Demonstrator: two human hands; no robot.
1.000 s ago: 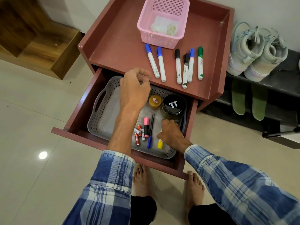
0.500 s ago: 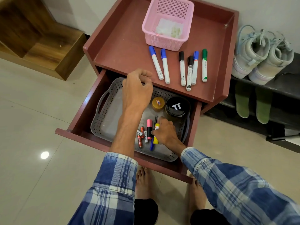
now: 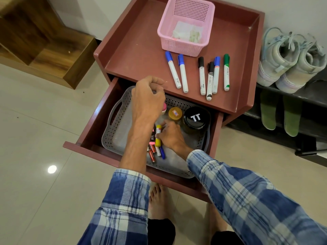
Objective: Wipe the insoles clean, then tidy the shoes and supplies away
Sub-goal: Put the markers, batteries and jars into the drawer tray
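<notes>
A pair of pale sneakers [image 3: 290,59] stands on a black rack at the right, and two green insoles [image 3: 279,112] lean on the shelf below them. A pink basket [image 3: 203,45] with white wipes inside sits on the red cabinet top [image 3: 138,55]. Below it the drawer is pulled out with a grey perforated tray [image 3: 116,128] in it. My right hand [image 3: 170,137] pinches a yellow marker [image 3: 158,135] in the tray. My left hand [image 3: 147,99] hovers over the tray's far side with fingers curled and nothing visible in it.
The tray also holds a black-lidded jar [image 3: 196,118], a gold-lidded jar [image 3: 175,113], a pink lid beside my left hand, several batteries [image 3: 152,153] and a blue pen [image 3: 162,152]. Several whiteboard markers [image 3: 201,76] lie on the cabinet top. A wooden shelf unit [image 3: 53,55] stands left.
My right hand has slid the yellow marker left and up, next to the pink marker and pen. My left hand has stayed over the tray.
</notes>
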